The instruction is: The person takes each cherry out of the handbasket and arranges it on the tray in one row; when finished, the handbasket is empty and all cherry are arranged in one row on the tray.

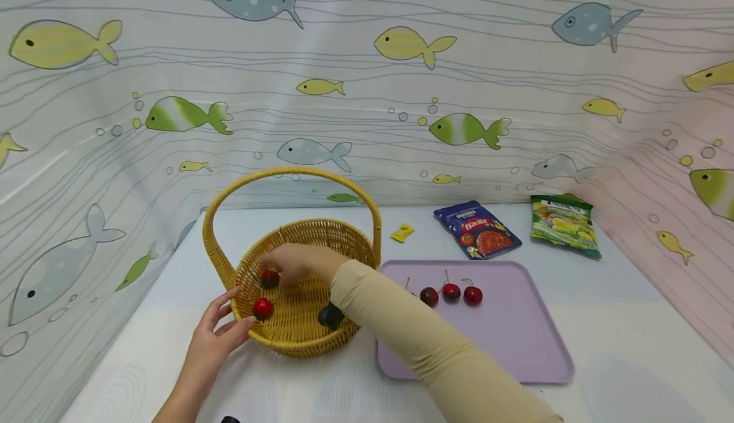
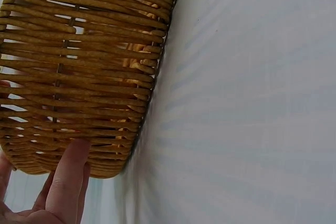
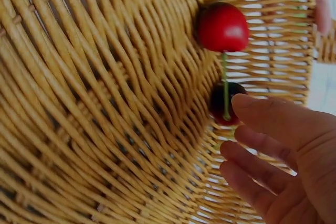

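Observation:
A round wicker basket (image 1: 304, 348) with a tall arched handle stands left of centre in the head view. Inside it, near the left wall, lie a bright red cherry (image 1: 263, 308) and a dark red cherry (image 1: 269, 278). My right hand (image 1: 289, 261) reaches into the basket; in the right wrist view its thumb (image 3: 252, 106) overlaps the dark cherry's edge, the other fingers spread loosely below. A green stem (image 3: 226, 85) runs between the cherries. My left hand (image 1: 220, 329) touches the basket's left side, fingers extended and spread, one fingertip (image 2: 79, 148) against the outer weave.
A lilac tray (image 1: 487, 353) right of the basket bears several cherries (image 1: 451, 292), partly behind my right sleeve (image 1: 424, 353). Behind it lie a small yellow packet (image 1: 402, 232), a blue Barilla pouch (image 1: 478, 229) and a green snack bag (image 1: 564, 222). Fish-patterned cloth walls surround the table.

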### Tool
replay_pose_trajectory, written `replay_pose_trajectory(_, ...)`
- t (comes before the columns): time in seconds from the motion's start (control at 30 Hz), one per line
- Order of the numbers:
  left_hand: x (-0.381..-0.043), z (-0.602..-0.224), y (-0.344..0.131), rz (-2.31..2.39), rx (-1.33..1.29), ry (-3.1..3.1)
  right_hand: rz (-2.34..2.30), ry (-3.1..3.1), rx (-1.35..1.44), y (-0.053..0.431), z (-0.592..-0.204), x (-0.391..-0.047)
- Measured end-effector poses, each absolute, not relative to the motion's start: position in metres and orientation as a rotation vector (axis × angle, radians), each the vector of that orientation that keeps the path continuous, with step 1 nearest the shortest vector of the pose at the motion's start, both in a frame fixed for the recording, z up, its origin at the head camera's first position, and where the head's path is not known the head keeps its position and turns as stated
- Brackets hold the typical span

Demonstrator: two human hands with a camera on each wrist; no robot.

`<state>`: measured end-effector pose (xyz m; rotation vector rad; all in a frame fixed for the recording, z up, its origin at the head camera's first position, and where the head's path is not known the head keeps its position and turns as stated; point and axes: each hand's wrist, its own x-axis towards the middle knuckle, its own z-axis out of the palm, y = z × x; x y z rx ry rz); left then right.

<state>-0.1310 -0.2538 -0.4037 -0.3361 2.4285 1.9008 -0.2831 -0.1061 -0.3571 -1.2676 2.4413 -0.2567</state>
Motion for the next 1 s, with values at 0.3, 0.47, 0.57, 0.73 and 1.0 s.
replay_pose_trajectory(0.3,-0.131,-0.404,-0.25,1.907,-0.314,2.442,-0.144,2.459,-1.264,-0.106,-0.37,-0.284)
replay_pose_trajectory(0.47,-0.13,-0.406,-0.253,1.906,-0.322,2.448,-0.163,2.393,-1.289,-0.099,-0.368,-0.287)
replay_pose_trajectory(0.57,-0.129,-0.405,-0.254,1.907,-0.319,2.449,-0.18,2.375,-1.273,-0.096,-0.367,-0.288)
replay_pose_trajectory(0.73,-0.129,-0.405,-0.254,1.901,-0.313,2.459,-0.195,2.372,-1.251,-0.092,-0.369,-0.29)
replay_pose_trajectory(1.0,-0.129,-0.404,-0.254,1.908,-0.295,2.462,-0.131,2.418,-1.354,-0.092,-0.354,-0.287)
